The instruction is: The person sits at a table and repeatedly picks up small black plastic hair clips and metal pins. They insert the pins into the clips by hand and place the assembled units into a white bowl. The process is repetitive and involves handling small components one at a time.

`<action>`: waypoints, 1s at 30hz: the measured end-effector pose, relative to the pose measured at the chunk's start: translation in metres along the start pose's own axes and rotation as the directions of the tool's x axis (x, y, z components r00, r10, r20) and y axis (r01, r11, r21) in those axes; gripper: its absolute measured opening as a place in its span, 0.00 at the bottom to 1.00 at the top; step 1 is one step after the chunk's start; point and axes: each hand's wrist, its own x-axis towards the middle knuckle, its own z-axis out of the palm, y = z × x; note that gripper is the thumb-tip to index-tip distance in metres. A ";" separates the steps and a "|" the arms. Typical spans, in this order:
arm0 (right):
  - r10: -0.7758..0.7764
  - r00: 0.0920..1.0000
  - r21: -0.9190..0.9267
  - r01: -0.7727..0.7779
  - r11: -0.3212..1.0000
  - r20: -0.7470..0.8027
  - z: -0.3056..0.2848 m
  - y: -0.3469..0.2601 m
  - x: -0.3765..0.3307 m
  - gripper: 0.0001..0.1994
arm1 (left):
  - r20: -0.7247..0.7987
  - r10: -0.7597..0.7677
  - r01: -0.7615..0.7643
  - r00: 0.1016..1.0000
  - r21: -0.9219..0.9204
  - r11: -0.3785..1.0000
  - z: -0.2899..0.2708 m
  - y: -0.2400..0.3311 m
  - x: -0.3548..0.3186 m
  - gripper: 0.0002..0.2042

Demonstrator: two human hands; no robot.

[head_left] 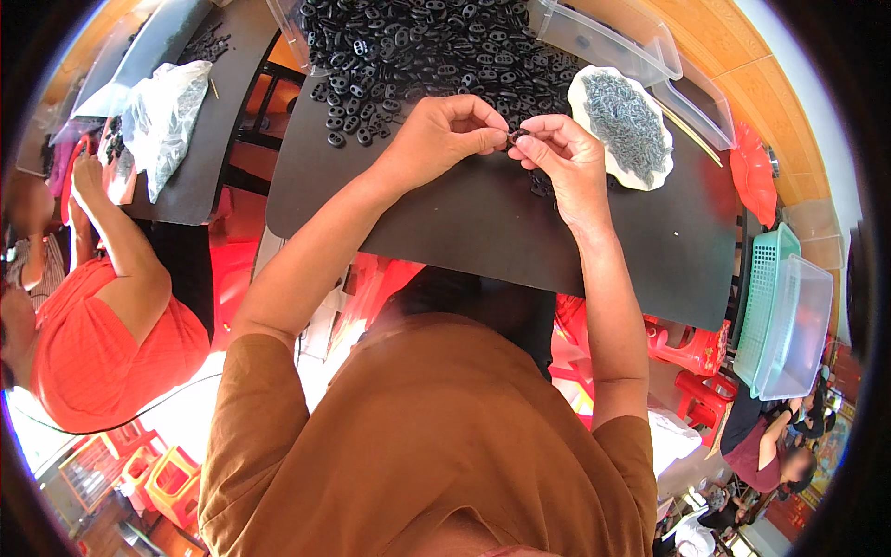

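Note:
My left hand (444, 139) and my right hand (568, 160) meet over the dark table, thumbs and forefingers pinched together. Between their fingertips is a small black plastic piece (516, 137), partly covered by the fingers. A few more black pieces (540, 182) show just below my right hand. Beyond my hands spreads a large heap of black oval plastic pieces with two holes (436, 56). Right of my right hand stands a white scalloped dish (659, 174) filled with tiny grey pieces (620, 121), perhaps springs.
Clear plastic bins (631, 42) stand behind the heap. A red dish (752, 174) is at the table's right end, near a green basket (766, 288). At left, a person in red (121, 325) works at another table with a plastic bag (167, 116). Red stools (691, 345) stand below.

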 end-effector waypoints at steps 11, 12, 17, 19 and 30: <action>-0.020 1.000 -0.066 0.020 0.998 -0.002 0.003 -0.001 -0.001 0.07 | -0.004 -0.003 0.003 1.000 -0.014 1.000 0.000 0.001 0.000 0.04; -0.018 1.000 -0.065 0.018 0.998 -0.003 0.003 -0.001 -0.001 0.07 | 0.000 -0.002 0.002 1.000 -0.005 1.000 0.000 0.000 0.000 0.04; -0.028 1.000 -0.089 0.028 0.996 0.001 0.005 -0.001 -0.002 0.07 | 0.013 0.003 -0.004 1.000 0.050 0.999 -0.001 -0.002 -0.001 0.05; -0.037 0.999 -0.093 0.037 0.995 0.002 0.005 -0.001 -0.002 0.07 | 0.012 0.008 -0.008 1.000 0.069 0.998 -0.002 -0.003 0.000 0.05; -0.042 0.999 -0.083 0.041 0.996 -0.010 0.005 -0.003 -0.003 0.06 | -0.006 0.016 -0.015 1.000 0.087 0.996 -0.002 -0.004 0.001 0.06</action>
